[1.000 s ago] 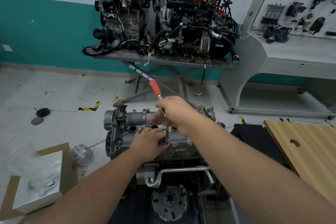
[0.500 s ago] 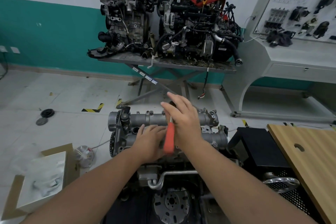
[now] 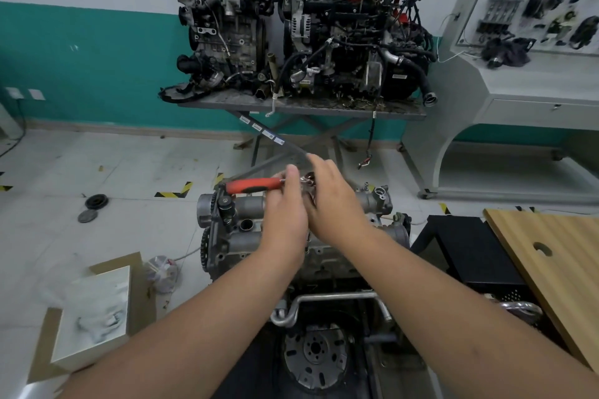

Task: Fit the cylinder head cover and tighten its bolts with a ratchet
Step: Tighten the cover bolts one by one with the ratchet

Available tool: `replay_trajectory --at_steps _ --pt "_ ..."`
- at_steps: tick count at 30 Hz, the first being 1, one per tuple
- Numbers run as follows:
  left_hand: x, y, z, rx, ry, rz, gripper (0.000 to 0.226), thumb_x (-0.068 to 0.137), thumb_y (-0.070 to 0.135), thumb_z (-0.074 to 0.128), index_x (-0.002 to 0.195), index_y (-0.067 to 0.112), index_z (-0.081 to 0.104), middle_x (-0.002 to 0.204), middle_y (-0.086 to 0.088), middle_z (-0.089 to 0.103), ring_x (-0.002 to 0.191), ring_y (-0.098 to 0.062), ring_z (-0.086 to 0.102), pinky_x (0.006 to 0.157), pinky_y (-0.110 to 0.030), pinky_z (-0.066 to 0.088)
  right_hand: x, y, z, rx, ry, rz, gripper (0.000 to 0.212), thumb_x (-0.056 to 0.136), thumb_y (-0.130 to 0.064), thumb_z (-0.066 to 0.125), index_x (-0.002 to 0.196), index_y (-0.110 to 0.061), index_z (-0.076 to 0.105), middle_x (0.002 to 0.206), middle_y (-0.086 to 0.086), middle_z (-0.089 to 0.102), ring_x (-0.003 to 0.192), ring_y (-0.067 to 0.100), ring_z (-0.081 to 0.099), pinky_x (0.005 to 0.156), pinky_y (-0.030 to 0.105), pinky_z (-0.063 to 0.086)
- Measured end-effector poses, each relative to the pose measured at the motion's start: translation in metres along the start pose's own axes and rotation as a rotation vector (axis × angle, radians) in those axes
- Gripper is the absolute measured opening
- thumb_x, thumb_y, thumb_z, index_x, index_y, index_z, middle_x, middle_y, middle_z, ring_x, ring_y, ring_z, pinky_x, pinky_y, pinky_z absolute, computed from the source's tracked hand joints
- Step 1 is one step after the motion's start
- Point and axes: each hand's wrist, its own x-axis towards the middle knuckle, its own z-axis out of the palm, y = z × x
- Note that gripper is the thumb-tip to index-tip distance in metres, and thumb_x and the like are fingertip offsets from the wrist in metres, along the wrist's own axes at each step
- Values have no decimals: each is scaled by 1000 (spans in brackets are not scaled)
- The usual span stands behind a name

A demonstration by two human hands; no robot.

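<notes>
The cylinder head cover [image 3: 246,230] sits on the engine, centre of the scene. Above it, the left hand [image 3: 287,207] grips the ratchet [image 3: 252,185] by its handle's right end, red grip pointing left, probably for leverage. The right hand [image 3: 334,201], fingers straight, seems to steady the ratchet's head.

1. The engine [image 3: 291,246] stands in front, the cover [image 3: 249,204] on top of it.
2. Both hands [image 3: 285,214] [image 3: 337,204] meet above the cover; the ratchet [image 3: 252,185] points left.
3. A box [image 3: 94,311] lies left, a board [image 3: 557,269] right.
4. Two engines [image 3: 227,19] [image 3: 350,32] sit on a table [image 3: 301,105] behind.
</notes>
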Motion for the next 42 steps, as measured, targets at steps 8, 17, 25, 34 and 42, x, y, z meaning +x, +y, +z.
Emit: replay_trajectory --at_steps 8,17,25,34,42 --pt "32 37 2 297 -28 -211 15 92 27 56 83 15 59 72 0 63 70 -19 61 68 -38 51 -20 33 18 175 -210 152 11 91 -36 61 102 -33 65 80 -9 69 73 11 63 70 36 54" --pt "27 72 36 1695 -391 311 27 101 32 47 81 16 56 72 0 55 59 -16 51 50 -30 34 -12 45 29 -311 -684 95 36 101 -43 36 82 -17 52 89 9 61 89 30 59 78 38 46" --pt "18 31 3 1649 -296 1555 30 91 42 58 72 20 67 84 1 64 81 -24 62 73 -36 45 3 51 9 -157 -741 53 42 106 -27 40 142 -7 48 144 -3 50 117 13 54 84 21 50" --pt "12 -16 32 14 103 330 37 101 57 31 99 36 62 93 5 71 82 -6 67 65 -21 51 19 37 13 -341 -936 -9 44 100 -38 43 135 -16 58 137 8 59 127 29 53 107 41 42" --pt "24 12 17 -166 16 -127 22 101 34 52 98 14 59 67 -5 67 64 -22 69 55 -27 52 19 41 19 -318 -897 17 51 95 -55 47 117 -13 64 115 8 66 108 27 60 97 41 49"
